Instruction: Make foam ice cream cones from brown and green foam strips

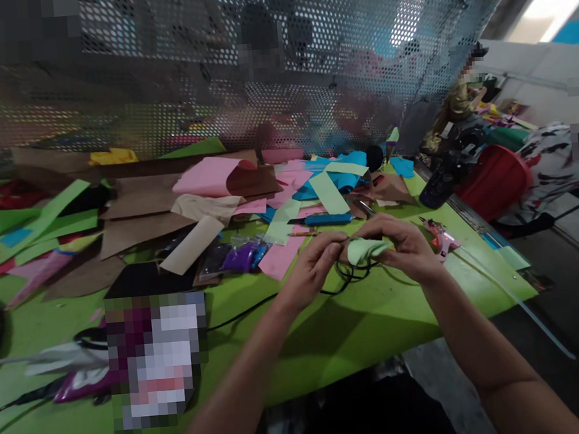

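A small folded piece of light green material is held between both hands above the green table. My left hand pinches its left side, with a bit of brown beside the fingertips. On the right side, my right hand has its fingers curled round the green piece. A black cable lies looped on the table beneath the hands. Just right of my right hand rests a pink glue gun. Behind the hands lies a blue-handled cutter.
Pink sheets, brown sheets and green strips crowd the table's back. A beige roll and a purple bag lie left of the hands. A red bucket stands beyond the right edge; people are at the far right.
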Tool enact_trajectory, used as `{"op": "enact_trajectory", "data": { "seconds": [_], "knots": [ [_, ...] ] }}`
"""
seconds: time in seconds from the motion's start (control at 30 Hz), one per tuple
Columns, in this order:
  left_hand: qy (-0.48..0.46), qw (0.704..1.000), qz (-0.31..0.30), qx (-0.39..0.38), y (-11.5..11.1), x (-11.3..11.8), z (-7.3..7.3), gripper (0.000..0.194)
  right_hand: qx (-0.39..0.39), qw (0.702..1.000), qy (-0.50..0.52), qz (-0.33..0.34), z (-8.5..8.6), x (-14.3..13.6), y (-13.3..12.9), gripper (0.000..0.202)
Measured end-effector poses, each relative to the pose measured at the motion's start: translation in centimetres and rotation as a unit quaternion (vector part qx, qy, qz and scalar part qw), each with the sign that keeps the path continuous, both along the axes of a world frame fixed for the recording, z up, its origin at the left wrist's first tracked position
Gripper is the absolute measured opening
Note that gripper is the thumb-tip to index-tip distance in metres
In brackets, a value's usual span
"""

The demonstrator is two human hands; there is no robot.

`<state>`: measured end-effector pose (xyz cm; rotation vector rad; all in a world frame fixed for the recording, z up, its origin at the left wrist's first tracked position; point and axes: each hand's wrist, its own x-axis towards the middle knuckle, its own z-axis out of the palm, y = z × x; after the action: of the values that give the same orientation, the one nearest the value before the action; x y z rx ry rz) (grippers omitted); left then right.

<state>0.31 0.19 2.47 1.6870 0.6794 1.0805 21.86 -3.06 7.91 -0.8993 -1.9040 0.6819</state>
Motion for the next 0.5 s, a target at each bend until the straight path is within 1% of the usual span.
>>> {"op": "enact_trajectory", "data": {
  "seconds": [0.1,0.17,0.23,0.3,0.37,0.5],
  "knots": [
    [-0.012,0.997,0.002,-0.075,0.1,0.1,0.0,0.060,-0.008,0.999,0.020,-0.034,-0.4,-0.6,0.3,0.019],
    [-0.021,0.993,-0.005,-0.113,0.3,0.2,-0.3,0.059,-0.014,0.997,0.033,-0.063,-0.6,-1.1,0.6,0.019],
    [-0.033,0.991,-0.012,-0.132,0.5,0.3,-1.0,0.058,-0.014,0.996,0.046,-0.076,-0.8,-1.5,0.7,0.021],
    [-0.042,0.989,-0.011,-0.140,0.8,0.4,-1.5,0.056,-0.011,0.995,0.056,-0.077,-0.8,-1.8,0.7,0.023],
    [-0.041,0.990,-0.007,-0.136,0.9,0.4,-1.8,0.055,-0.007,0.995,0.060,-0.078,-0.9,-2.0,0.7,0.023],
    [-0.014,0.994,0.006,-0.104,0.7,0.2,-1.1,0.058,-0.025,0.993,0.081,-0.082,-0.9,-2.1,0.8,0.030]
  ]
}}
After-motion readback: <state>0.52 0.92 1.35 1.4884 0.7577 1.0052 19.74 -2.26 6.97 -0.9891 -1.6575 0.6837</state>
